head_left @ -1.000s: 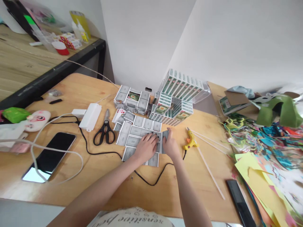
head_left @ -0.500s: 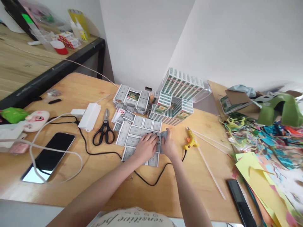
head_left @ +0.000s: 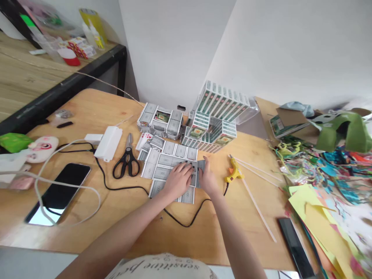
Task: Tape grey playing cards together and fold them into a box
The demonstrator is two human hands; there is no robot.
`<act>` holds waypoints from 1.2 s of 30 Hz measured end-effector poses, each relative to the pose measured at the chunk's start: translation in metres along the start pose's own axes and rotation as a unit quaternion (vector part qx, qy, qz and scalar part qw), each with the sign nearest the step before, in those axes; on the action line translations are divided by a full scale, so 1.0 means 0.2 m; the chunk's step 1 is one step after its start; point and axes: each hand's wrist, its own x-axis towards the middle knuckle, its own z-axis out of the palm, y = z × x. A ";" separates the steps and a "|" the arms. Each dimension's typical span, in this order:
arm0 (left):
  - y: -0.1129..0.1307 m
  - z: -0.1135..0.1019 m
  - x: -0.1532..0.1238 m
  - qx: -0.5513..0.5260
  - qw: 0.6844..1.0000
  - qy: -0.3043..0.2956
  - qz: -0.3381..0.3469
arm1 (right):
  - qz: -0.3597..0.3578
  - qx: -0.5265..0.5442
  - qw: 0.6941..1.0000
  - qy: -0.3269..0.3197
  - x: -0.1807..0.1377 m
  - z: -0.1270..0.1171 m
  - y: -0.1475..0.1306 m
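Observation:
Grey-backed playing cards (head_left: 149,166) lie edge to edge in a flat sheet on the table. My left hand (head_left: 178,181) rests flat on the sheet, its fingers stretched out over the cards. At the sheet's right edge, my right hand (head_left: 208,179) grips a playing card (head_left: 201,166) between thumb and fingers. That card stands against the right side of the sheet; my fingers hide part of it. Just behind sits a built block of cards (head_left: 159,121). Several green-and-white card boxes (head_left: 222,101) are stacked to its right.
A yellow glue gun (head_left: 233,173) lies right of my hands with clear glue sticks (head_left: 260,209). Black-handled scissors (head_left: 126,162) and a white power adapter (head_left: 108,143) are on the left. A black cord (head_left: 139,187) crosses before the cards. A phone (head_left: 62,190) lies farther left.
The view has shifted slightly. Both hands stay in nearly the same place on the cards, and the card in my right hand has hardly moved.

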 end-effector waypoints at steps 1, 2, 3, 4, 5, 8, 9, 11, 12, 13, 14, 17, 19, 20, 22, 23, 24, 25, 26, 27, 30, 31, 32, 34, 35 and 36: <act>0.00 0.00 0.00 0.000 1.000 0.000 0.000 | 0.002 -0.010 1.000 -0.008 0.00 -0.01 0.00; 0.00 0.00 0.00 0.000 1.000 0.001 0.000 | 0.007 -0.018 1.000 -0.015 0.00 -0.01 -0.01; 0.00 0.00 0.00 -0.001 1.000 0.003 -0.001 | 0.015 -0.024 0.999 -0.017 -0.01 -0.01 -0.01; 0.00 0.01 0.00 -0.003 1.000 0.005 -0.002 | 0.023 -0.028 0.999 -0.015 -0.01 -0.02 -0.02; 0.00 0.01 0.00 -0.006 1.000 0.007 -0.003 | 0.031 -0.031 0.999 -0.010 -0.02 -0.02 -0.02; -0.01 0.02 -0.01 -0.015 1.000 0.011 -0.008 | 0.054 -0.039 0.998 0.007 -0.03 0.00 -0.03; -0.01 0.02 -0.01 -0.017 1.000 0.011 -0.008 | 0.057 -0.042 0.997 0.011 -0.04 0.00 -0.03; -0.02 0.02 -0.01 -0.021 1.000 0.010 -0.006 | 0.066 -0.055 0.996 0.011 -0.04 0.01 -0.03; -0.02 0.02 -0.01 -0.022 1.000 0.009 -0.005 | 0.071 -0.059 0.996 0.010 -0.03 0.01 -0.02; -0.02 0.02 -0.01 -0.023 1.000 0.010 -0.004 | 0.074 -0.057 0.996 0.008 -0.03 0.01 -0.01; -0.02 0.02 -0.01 -0.024 1.000 0.011 -0.004 | 0.070 -0.047 0.996 0.006 -0.03 0.01 0.00; -0.02 0.02 -0.01 -0.026 1.000 0.015 -0.001 | 0.020 0.030 0.999 -0.018 -0.02 -0.02 0.05; -0.02 0.02 -0.01 -0.027 0.999 0.018 -0.002 | -0.007 0.084 0.995 -0.050 -0.01 -0.05 0.08; -0.02 0.02 -0.01 -0.028 0.999 0.018 -0.003 | -0.008 0.103 0.993 -0.064 -0.01 -0.06 0.08; -0.02 0.02 -0.01 -0.030 0.999 0.018 -0.006 | 0.004 0.129 0.988 -0.083 -0.01 -0.08 0.08; -0.02 0.02 -0.01 -0.032 0.999 0.018 -0.007 | 0.014 0.138 0.987 -0.086 -0.01 -0.09 0.07; -0.02 0.02 -0.01 -0.033 0.999 0.018 -0.007 | 0.024 0.145 0.986 -0.084 -0.01 -0.09 0.05; -0.02 0.02 -0.01 -0.034 0.999 0.018 -0.008 | 0.033 0.148 0.985 -0.078 -0.01 -0.09 0.04; -0.02 0.02 -0.01 -0.034 0.999 0.018 -0.008 | 0.041 0.148 0.986 -0.068 -0.01 -0.08 0.03; -0.02 0.02 -0.01 -0.033 0.999 0.017 -0.008 | 0.046 0.145 0.987 -0.056 -0.02 -0.07 0.02; -0.02 0.02 -0.01 -0.029 1.000 0.011 -0.005 | 0.054 0.130 0.990 -0.026 -0.05 -0.05 -0.01; -0.02 0.02 -0.01 -0.028 1.000 0.009 -0.004 | 0.056 0.126 0.990 -0.023 -0.06 -0.04 -0.01; -0.01 0.01 -0.01 -0.027 1.000 0.009 -0.003 | 0.057 0.123 0.990 -0.025 -0.08 -0.03 -0.02; -0.01 0.01 -0.01 -0.025 1.000 0.009 -0.003 | 0.056 0.126 0.990 -0.038 -0.10 -0.03 -0.02; -0.01 0.01 -0.01 -0.024 1.000 0.009 -0.003 | 0.053 0.133 0.989 -0.047 -0.11 -0.04 -0.01; -0.01 0.01 -0.01 -0.022 1.000 0.008 -0.003 | 0.048 0.143 0.987 -0.054 -0.12 -0.04 -0.01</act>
